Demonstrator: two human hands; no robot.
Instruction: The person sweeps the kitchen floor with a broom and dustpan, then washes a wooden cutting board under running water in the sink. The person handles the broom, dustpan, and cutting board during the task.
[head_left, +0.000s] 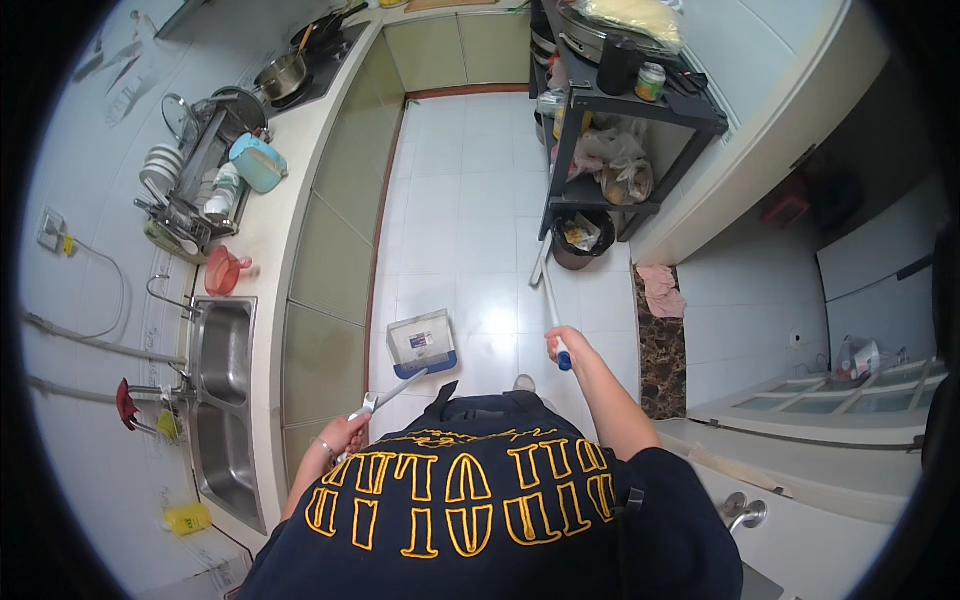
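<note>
My left hand (347, 436) grips the light grey handle of a long-handled dustpan (422, 321). The pan, pale with a blue edge and a printed label inside, is just over the white floor tiles or on them; I cannot tell which. In my right hand (574, 348) is the white handle of a broom (551, 294), close to its blue end cap. The broom's narrow head lies on the floor beside a dark trash bin (574, 260), and its bristles are hard to make out. The bin has a black liner with refuse inside.
On the left, a counter (264, 232) carries a double steel sink (225, 360), a red dipper (223, 271), a dish rack and a blue pitcher (259, 163). A black metal shelf (559, 161) stands on the right. A pink cloth (661, 291) lies by the dark stone threshold (661, 375).
</note>
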